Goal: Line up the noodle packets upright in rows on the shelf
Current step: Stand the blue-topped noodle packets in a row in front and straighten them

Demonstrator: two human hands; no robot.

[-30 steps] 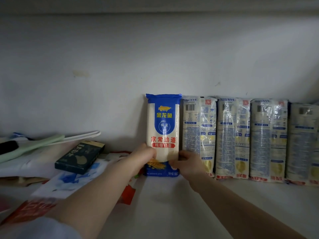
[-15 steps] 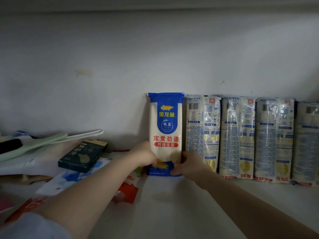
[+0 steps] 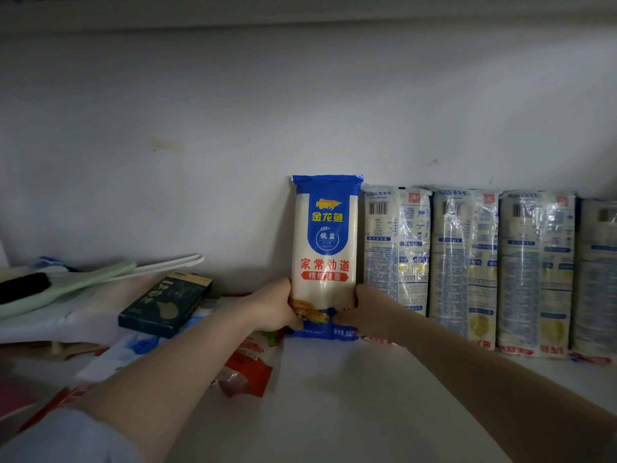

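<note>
Upright against the wall [image 3: 233,128], blue noodle packet [image 3: 325,248] gripped low by left hand [image 3: 272,307] and right hand [image 3: 365,314], beside the pale packets [image 3: 467,262] on the shelf [image 3: 350,396].

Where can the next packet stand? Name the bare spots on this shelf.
Bare shelf lies in front of the packet row and between the forearms. The left side is crowded: dark box, red wrapper, brush. Both hands, left and right, grip the blue packet.
</note>
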